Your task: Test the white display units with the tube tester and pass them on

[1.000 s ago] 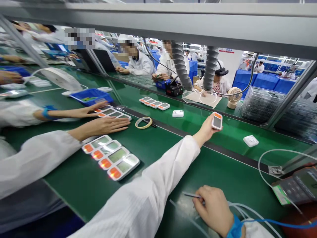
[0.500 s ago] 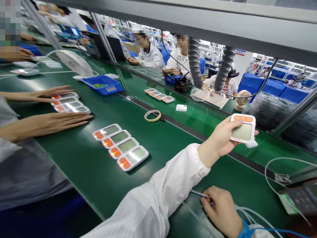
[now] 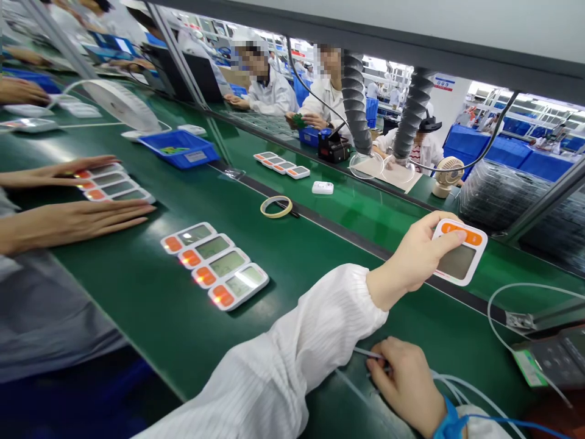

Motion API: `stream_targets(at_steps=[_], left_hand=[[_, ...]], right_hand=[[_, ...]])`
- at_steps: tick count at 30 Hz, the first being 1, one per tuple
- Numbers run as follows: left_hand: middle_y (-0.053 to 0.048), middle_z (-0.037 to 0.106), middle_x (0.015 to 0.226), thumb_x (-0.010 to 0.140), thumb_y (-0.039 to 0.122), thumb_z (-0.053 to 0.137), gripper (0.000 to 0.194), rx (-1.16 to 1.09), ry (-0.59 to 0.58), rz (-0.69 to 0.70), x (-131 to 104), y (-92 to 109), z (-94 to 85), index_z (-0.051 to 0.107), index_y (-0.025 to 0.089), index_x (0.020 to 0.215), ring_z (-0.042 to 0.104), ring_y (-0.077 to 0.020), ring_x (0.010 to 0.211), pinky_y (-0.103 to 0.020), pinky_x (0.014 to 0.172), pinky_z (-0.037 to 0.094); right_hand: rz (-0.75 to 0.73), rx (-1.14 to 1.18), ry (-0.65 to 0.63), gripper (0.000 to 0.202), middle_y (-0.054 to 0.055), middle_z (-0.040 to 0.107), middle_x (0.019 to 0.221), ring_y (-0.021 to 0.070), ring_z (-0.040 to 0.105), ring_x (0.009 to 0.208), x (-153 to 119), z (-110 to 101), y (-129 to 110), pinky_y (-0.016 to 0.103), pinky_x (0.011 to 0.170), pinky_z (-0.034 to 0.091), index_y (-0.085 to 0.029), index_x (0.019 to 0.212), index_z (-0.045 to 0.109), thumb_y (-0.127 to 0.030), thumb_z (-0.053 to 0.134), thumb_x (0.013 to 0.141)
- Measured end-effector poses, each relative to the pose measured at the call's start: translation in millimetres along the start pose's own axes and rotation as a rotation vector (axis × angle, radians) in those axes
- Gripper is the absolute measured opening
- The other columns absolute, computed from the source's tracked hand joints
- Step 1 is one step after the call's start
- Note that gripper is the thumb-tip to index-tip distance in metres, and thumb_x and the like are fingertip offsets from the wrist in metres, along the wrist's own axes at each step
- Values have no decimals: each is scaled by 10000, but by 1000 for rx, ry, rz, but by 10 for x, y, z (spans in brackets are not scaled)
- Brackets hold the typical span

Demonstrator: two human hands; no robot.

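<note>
My left hand [image 3: 418, 253] is stretched out to the right, its thumb lying over the orange buttons of a white handheld device with a grey display [image 3: 459, 262]. The display looks blank. Lower down, my right hand [image 3: 406, 381], with a blue wrist strap, pinches a thin pale cable [image 3: 363, 352] close to the green table. To the left of my sleeve lies a slanted row of several similar devices [image 3: 228, 265], with red lights glowing by their orange buttons.
A co-worker's hands [image 3: 91, 219] flank another device row at left. A tape roll [image 3: 275, 207], blue tray [image 3: 180, 149] and white fan [image 3: 121, 107] stand on the table. Further devices [image 3: 281, 164] lie beyond the dark strip. Grey ducts [image 3: 356, 103] hang down. A dark instrument [image 3: 562, 353] sits at right.
My left hand has moved slightly right and tilted the device clockwise; its display looks darker. A small white item visible beneath it is out of sight now. My right hand stays nearly still.
</note>
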State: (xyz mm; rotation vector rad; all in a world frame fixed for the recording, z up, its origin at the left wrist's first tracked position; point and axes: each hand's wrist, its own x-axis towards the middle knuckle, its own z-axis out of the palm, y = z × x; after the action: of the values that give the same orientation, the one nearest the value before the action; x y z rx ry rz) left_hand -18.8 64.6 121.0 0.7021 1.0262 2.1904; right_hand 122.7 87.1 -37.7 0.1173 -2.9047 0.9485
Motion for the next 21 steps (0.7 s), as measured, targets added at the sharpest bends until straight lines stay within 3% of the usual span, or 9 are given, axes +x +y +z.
stream_targets(at_steps=[6, 15, 21], left_hand=[[-16, 657, 831, 753, 290, 742, 255, -41, -9, -25, 20, 12, -7, 589, 194, 933, 647, -154, 706, -258, 625, 499], [-52, 660, 783, 822, 299, 682, 177, -41, -18, -104, 32, 28, -33, 584, 174, 900, 672, -185, 682, -239, 554, 477], [-76, 684, 804, 856, 271, 618, 144, -153, -18, -202, 62, 65, -34, 622, 141, 917, 700, -213, 688, -295, 582, 545]], right_hand=[[-2, 9, 6, 103, -3, 595, 746, 151, 575, 690, 8, -4, -9, 260, 636, 326, -201, 834, 607, -183, 553, 919], [1, 3, -9, 110, 0, 589, 744, 152, 578, 688, -3, 3, 2, 261, 640, 335, -194, 836, 611, -190, 546, 924], [11, 0, -24, 121, 7, 603, 761, 157, 591, 698, -6, -11, 4, 262, 641, 344, -194, 853, 626, -209, 540, 936]])
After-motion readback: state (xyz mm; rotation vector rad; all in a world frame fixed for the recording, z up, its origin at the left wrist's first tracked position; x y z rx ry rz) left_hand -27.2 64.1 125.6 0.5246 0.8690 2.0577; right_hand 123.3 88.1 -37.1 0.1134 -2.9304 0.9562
